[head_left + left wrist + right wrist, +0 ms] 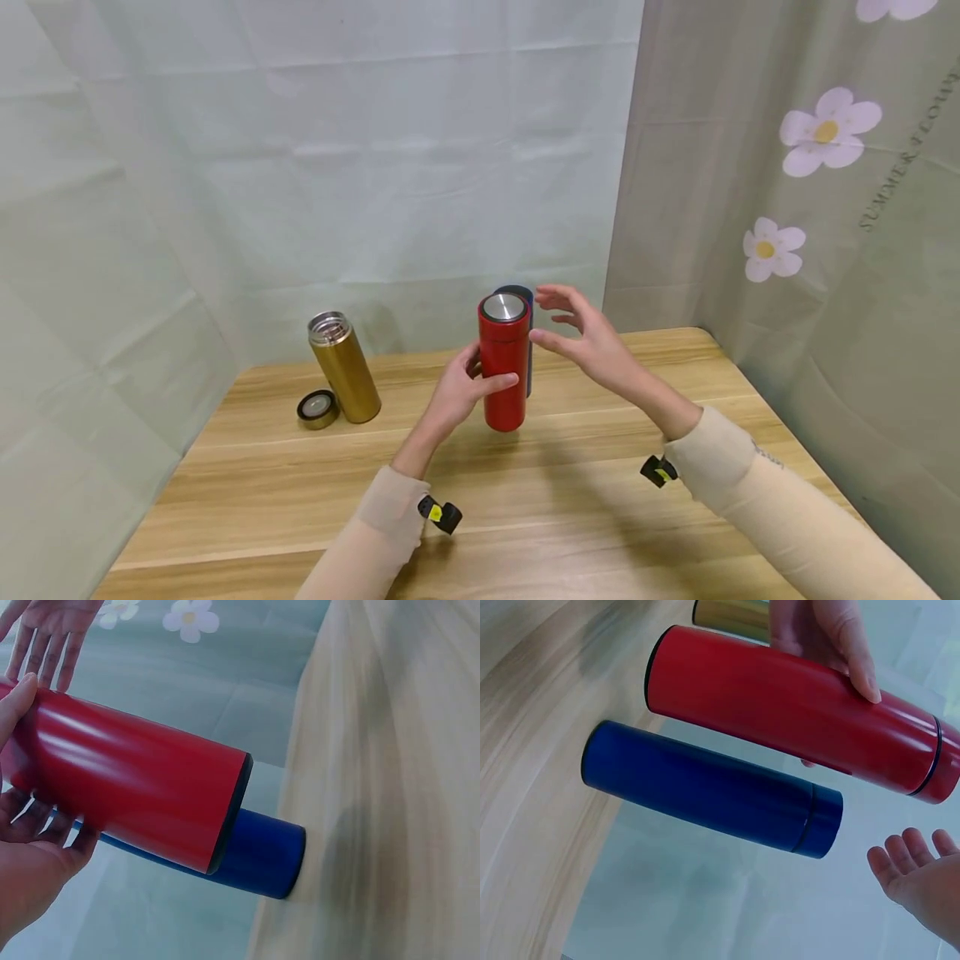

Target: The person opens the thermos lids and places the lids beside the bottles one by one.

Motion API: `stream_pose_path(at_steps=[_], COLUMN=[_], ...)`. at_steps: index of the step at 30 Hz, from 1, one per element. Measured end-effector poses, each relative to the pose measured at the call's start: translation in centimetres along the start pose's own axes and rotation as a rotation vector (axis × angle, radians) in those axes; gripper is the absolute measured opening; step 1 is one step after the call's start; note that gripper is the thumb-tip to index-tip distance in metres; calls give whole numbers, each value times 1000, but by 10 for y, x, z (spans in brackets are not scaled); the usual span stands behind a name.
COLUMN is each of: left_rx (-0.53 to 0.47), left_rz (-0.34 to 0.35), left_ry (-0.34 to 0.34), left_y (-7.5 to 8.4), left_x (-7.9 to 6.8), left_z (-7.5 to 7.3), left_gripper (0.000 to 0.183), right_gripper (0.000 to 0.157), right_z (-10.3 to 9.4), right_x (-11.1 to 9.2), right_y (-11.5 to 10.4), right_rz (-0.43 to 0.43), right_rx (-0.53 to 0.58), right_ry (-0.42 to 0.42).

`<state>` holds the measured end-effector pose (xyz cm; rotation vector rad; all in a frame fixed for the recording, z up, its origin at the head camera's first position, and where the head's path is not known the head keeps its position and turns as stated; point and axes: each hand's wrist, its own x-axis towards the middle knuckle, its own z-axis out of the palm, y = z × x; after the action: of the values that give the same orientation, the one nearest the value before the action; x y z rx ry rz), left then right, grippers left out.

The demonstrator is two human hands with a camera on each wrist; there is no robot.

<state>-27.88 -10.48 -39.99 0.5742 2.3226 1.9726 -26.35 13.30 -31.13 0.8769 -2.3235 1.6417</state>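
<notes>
A red thermos bottle [504,375] with a silver-topped lid [505,307] is held upright above the table by my left hand [467,387], thumb across its front and fingers around the far side. In the left wrist view its dark base is clear of the wood. My right hand [588,342] is raised beside the lid, fingers spread and slightly bent, holding nothing. Behind the red bottle stands a blue thermos bottle [705,787], mostly hidden in the head view but whole in the right wrist view, its lid on.
On the left of the wooden table [300,500] stands a gold thermos bottle [347,371], its mouth uncovered. A gold lid [318,409] lies beside its base. Pale curtains [420,167] hang close behind the table and along both sides.
</notes>
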Motion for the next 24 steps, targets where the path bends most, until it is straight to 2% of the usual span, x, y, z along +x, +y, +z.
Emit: stream_pose_path(at_steps=[10, 24], left_rx=[2, -13], left_rz=[59, 66], left_ry=[-10, -40], left_y=[10, 2], left_x=[8, 10], left_z=[2, 11], left_gripper=[61, 59], right_gripper=[65, 63], right_z=[-1, 1], right_x=[9, 11], right_y=[-3, -1], right_rz=[1, 1], right_rx=[4, 12], right_ry=[-6, -24])
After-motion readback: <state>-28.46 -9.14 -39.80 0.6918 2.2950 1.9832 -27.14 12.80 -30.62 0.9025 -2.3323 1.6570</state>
